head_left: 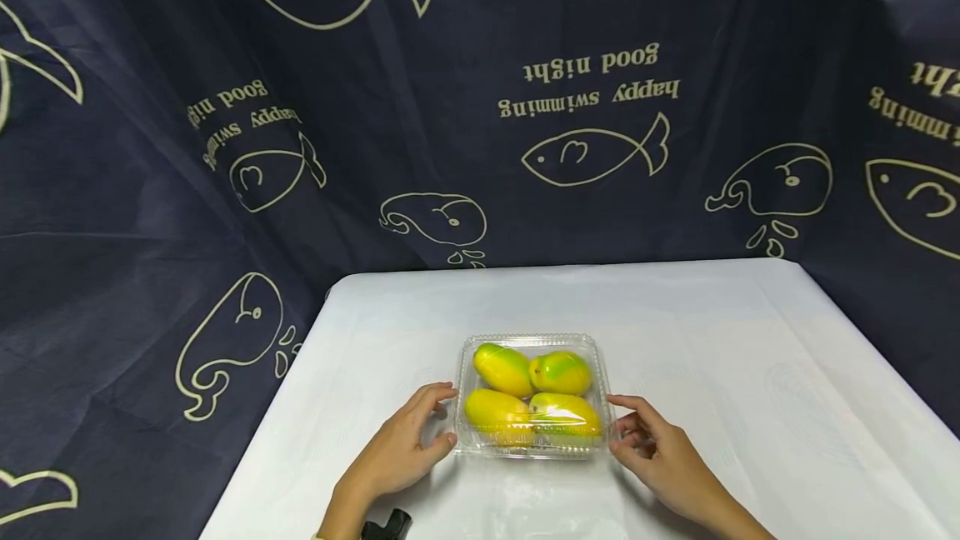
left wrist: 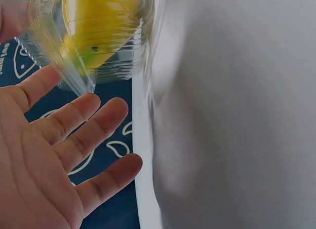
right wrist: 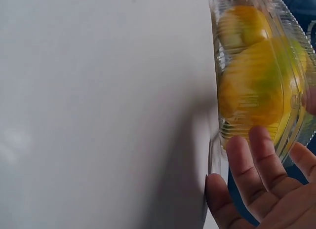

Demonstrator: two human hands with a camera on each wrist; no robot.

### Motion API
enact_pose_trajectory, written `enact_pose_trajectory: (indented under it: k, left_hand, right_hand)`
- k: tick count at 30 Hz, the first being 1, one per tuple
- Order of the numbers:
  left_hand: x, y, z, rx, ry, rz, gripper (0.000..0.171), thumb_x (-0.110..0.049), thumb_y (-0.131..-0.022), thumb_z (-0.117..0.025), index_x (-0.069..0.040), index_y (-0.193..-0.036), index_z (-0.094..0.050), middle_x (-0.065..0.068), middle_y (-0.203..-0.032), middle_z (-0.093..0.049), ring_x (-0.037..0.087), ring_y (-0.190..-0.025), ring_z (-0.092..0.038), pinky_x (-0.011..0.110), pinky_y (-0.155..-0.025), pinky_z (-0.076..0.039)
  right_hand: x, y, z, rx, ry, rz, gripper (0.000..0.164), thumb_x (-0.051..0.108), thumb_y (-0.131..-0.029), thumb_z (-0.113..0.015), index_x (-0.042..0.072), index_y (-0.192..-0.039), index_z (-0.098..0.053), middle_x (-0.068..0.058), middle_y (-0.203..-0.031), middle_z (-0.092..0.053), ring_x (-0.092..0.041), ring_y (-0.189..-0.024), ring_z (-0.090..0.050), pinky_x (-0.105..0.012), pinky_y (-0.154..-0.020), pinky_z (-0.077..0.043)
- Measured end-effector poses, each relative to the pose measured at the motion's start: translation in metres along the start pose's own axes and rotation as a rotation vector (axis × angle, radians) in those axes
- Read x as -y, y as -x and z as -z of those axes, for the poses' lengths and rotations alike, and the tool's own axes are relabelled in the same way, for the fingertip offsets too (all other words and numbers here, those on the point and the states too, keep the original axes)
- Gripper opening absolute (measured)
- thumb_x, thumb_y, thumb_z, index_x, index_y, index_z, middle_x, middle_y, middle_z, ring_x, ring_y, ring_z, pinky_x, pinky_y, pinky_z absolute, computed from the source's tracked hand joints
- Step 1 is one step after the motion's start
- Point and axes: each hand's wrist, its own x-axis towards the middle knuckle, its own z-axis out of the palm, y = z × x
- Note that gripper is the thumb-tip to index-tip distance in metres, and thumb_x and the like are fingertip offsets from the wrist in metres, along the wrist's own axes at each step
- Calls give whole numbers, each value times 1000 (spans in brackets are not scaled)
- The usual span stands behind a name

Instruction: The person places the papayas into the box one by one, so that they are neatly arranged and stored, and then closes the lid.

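Observation:
A clear plastic clamshell box [head_left: 534,450] with its lid down sits on the white table, holding several yellow-green mangoes [head_left: 501,369]. At its left side is my left hand [head_left: 401,448], thumb and index fingertips right at the rim. The left wrist view shows the other fingers of that hand spread and fairly straight beside the ribbed wall of the box [left wrist: 121,66]. My right hand [head_left: 663,457] is at the opposite side, its index fingertip and thumb against the edge. Seen from the right wrist, extended fingers [right wrist: 261,155] lie along the wall, below a mango [right wrist: 254,86].
A white cloth covers the table [head_left: 697,340]. Behind and to the sides hangs a dark blue curtain [head_left: 450,107] with fish and whale outlines. A black piece of gear [head_left: 387,526] shows beside my left wrist.

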Motion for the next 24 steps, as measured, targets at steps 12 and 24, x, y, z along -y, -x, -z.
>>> enact_pose_trajectory:
  k: [12,24]
  left_hand:
    - [3,0,-2,25,31,23,60,-43,-90,-70,-35,-144,-45,-14,-132,-58,11,-114,-61,45,-90,-53]
    - [7,-2,-6,34,86,34,62,-41,-89,-72,-36,-144,-44,-21,-137,-53,8,-119,-58,46,-97,-51]
  right_hand:
    - [0,2,-3,-33,-21,-25,52,22,-92,-72,29,-139,-52,0,-100,-65,-8,-80,-60,-23,-66,-50]
    - [-3,-2,-4,-18,-67,-70,50,15,-93,-68,26,-137,-50,-4,-99,-62,-9,-74,-58,-24,-62,-47]
